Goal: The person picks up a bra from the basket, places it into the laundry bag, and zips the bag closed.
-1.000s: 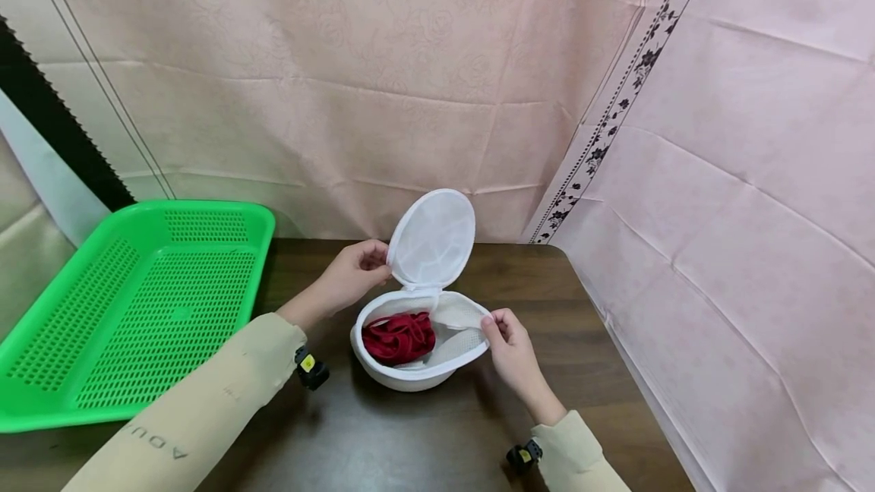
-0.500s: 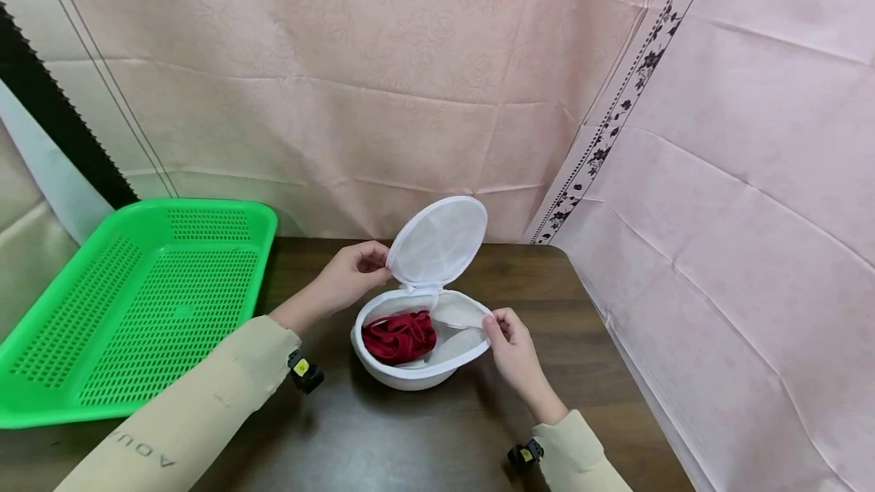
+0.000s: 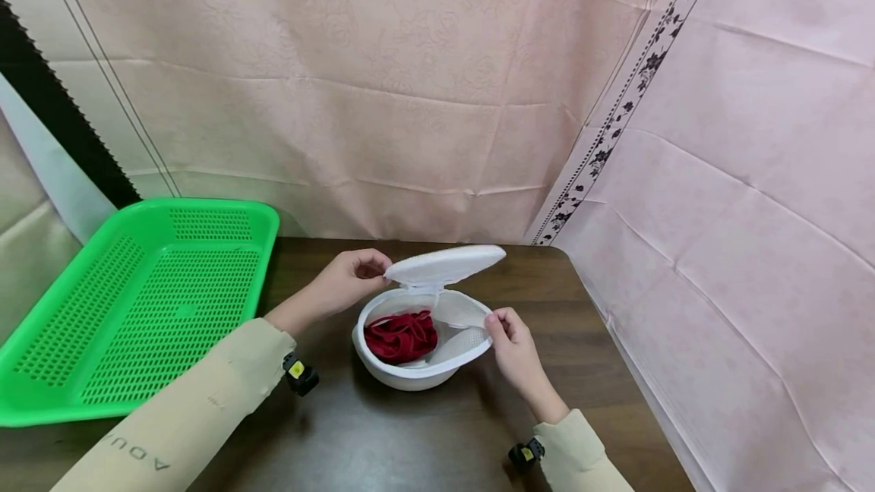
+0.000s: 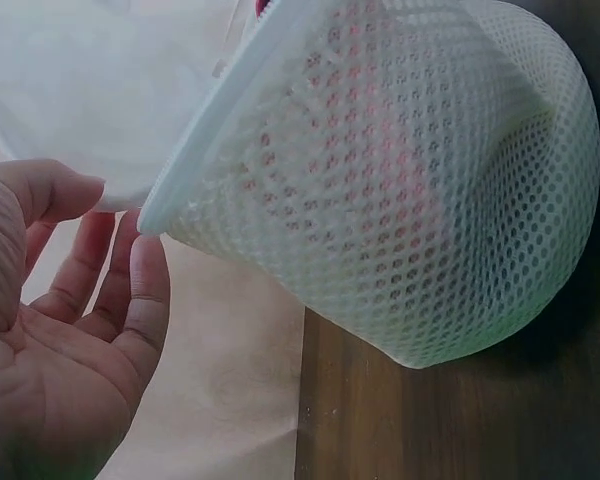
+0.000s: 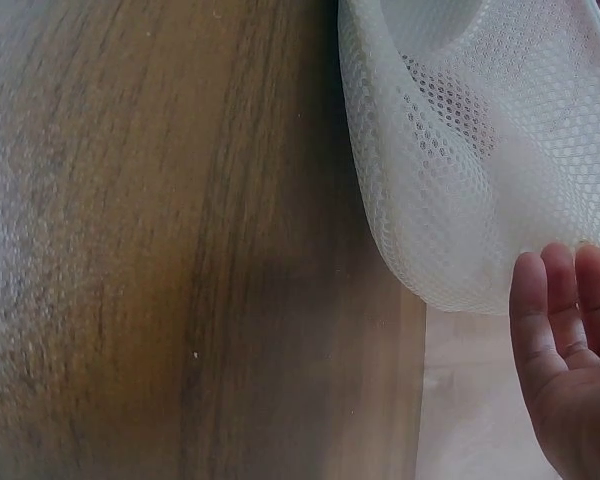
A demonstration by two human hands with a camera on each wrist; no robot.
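Note:
A white mesh laundry bag (image 3: pixel 410 380) stands on the table with its round lid (image 3: pixel 447 264) tilted low over the back of the opening. Inside it lies a bundle of dark red cloth (image 3: pixel 401 338), which shows pink through the mesh in the left wrist view. My left hand (image 3: pixel 349 279) pinches the lid's left edge between thumb and fingers. At the bag's right rim, my right hand (image 3: pixel 514 348) grips the edge, thumb on top. The left wrist view shows my left thumb and fingertips at the lid's edge, beside the bag's rim (image 4: pixel 215 115).
A green perforated plastic basket (image 3: pixel 263 279) stands on the left of the brown wooden table (image 3: pixel 383 439). Pale pink cloth (image 3: pixel 410 97) hangs behind the table and along its right side.
The lid has swung down from nearly upright to a low slant, its far side dropping to the right, with my left hand on its edge. My right hand stays at the rim.

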